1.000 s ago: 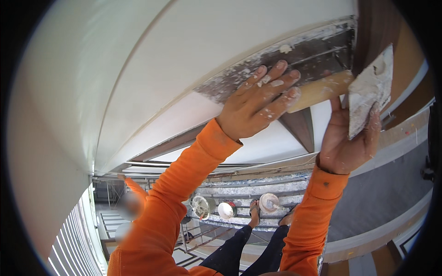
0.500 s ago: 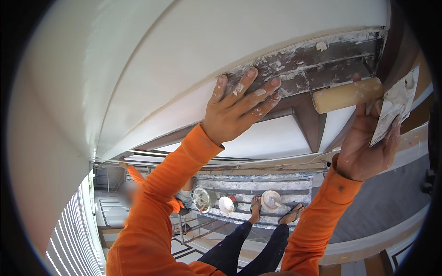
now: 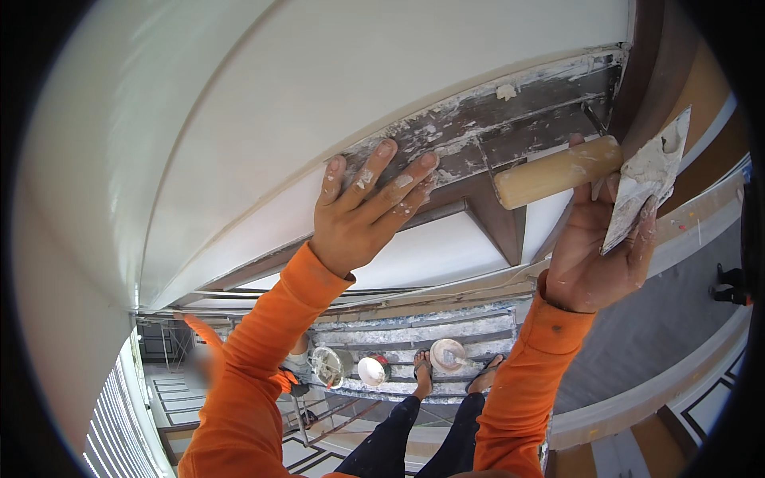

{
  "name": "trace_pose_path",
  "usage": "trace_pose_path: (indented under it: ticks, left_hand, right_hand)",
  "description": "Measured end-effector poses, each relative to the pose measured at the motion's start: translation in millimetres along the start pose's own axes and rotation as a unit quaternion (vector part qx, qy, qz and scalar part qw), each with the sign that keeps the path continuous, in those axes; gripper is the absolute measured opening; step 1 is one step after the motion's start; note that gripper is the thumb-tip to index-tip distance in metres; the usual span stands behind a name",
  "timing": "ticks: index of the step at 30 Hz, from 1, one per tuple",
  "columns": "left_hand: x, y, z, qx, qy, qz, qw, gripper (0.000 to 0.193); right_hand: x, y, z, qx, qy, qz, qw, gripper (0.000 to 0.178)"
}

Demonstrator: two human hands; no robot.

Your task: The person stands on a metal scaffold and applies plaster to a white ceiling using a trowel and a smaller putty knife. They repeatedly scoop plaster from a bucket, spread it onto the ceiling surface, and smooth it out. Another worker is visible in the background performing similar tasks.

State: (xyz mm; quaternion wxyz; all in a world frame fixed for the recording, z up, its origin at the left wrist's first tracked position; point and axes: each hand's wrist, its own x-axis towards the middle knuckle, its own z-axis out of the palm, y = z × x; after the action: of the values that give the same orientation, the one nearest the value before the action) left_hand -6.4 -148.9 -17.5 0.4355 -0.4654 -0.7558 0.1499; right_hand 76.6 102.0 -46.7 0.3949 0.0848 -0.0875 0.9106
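A long plastering trowel [image 3: 526,123] with a dark blade smeared with white putty lies against the pale curved surface above me. Thin metal shanks join the blade to its wooden handle [image 3: 558,171]. My left hand [image 3: 362,207] rests flat on the blade's left part, fingers spread and flecked with putty. Beside the handle, my right hand [image 3: 602,247] has its fingers around the handle's right end. The same hand also grips a flat putty-coated scraper [image 3: 649,175], whose own handle is hidden. One lump of putty [image 3: 506,92] sticks to the trowel blade.
Under my feet is a putty-stained plank platform [image 3: 414,328]. On it stand a grey bucket [image 3: 331,366], a small white tub [image 3: 373,370] and a round pan [image 3: 449,355]. A co-worker in an orange sleeve [image 3: 203,331] is at the left. Brown beams [image 3: 649,88] border the upper right.
The whole view has shifted, so the trowel, hands and platform appear farther left. Both hands keep the same hold and place on the trowel. A dark-clothed leg shows at the right rim.
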Motion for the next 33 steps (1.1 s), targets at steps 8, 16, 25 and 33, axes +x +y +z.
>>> trace_pose_path:
  ticks: [8, 16, 25, 33]
  left_hand:
    - [0.4, -0.1, 0.2, -0.01, -0.002, 0.0, 1.0, 0.016]
    - [0.2, -0.8, -1.8, -0.014, -0.008, -0.003, 1.0, 0.013]
    - [1.5, 0.8, -2.5, -0.03, -0.008, -0.007, 1.0, 0.014]
    - [3.3, 4.2, -2.6, -0.015, -0.015, -0.017, 1.0, 0.025]
  right_hand:
    - [-1.0, -3.0, -2.2, 0.012, -0.004, 0.01, 1.0, 0.061]
    - [-1.3, -1.4, 1.5, 0.019, 0.028, 0.011, 0.999, 0.059]
    - [1.0, -4.1, -7.7, 0.034, 0.0, 0.018, 0.999, 0.058]
    - [2.9, -0.2, 0.2, -0.053, 0.031, 0.003, 0.998, 0.061]
